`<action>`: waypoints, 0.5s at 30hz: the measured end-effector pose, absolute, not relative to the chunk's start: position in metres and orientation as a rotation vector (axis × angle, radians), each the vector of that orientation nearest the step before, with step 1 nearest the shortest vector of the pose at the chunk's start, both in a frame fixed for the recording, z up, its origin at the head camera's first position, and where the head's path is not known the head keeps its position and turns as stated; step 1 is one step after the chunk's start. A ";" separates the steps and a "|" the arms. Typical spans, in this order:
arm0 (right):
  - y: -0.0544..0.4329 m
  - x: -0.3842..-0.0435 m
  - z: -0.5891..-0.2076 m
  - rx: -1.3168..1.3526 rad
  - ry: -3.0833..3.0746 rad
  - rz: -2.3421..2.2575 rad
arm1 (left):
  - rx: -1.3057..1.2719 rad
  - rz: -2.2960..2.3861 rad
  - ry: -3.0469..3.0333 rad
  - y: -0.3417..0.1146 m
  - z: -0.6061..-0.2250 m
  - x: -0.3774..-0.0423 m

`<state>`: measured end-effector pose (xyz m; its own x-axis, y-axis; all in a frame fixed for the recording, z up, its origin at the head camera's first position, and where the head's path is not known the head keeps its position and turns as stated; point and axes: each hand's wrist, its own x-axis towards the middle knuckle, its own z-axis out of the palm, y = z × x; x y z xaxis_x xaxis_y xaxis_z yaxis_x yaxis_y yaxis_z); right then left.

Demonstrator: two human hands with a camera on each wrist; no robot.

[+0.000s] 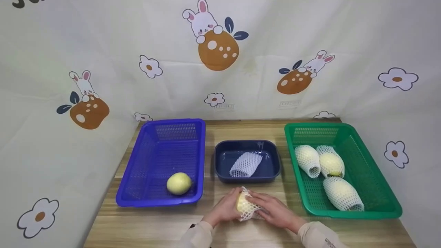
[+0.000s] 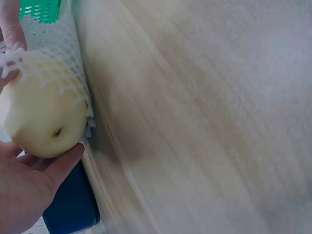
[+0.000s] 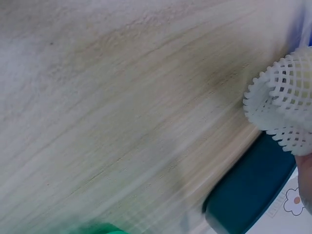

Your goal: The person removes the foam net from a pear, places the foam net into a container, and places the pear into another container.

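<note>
Between both hands, over the table in front of the navy tray, is a pale yellow pear [image 2: 48, 114] partly covered by a white foam net sleeve [image 3: 292, 92]. My left hand [image 1: 227, 206] grips the pear from the left; in the left wrist view its fingers curve under the bare end, where a small dark dimple shows. On the other side my right hand [image 1: 274, 209] holds the netting, thumb and fingers against it. The sleeve's loose end sticks out past the fruit in the right wrist view, where most of the right hand is out of frame.
A blue basket [image 1: 160, 203] on the left contains one bare pear [image 1: 179, 183]. The navy tray [image 1: 247, 179] holds a loose foam sleeve [image 1: 246, 164]. In the green basket [image 1: 358, 215] at right lie three netted pears [image 1: 342, 194]. A printed curtain [image 1: 255, 86] hangs behind the table.
</note>
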<state>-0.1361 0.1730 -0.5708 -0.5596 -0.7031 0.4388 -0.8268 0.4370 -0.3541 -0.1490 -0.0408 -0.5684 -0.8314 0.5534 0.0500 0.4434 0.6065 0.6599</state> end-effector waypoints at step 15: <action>0.176 -0.141 -0.545 1.269 -2.493 0.797 | 0.822 0.960 2.705 -0.052 -0.551 -0.143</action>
<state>-0.1407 0.1759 -0.5451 -0.5973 -0.6745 0.4339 -0.8011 0.4762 -0.3627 -0.1430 -0.0515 -0.5506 -0.8374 0.5455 0.0355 0.4458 0.6439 0.6218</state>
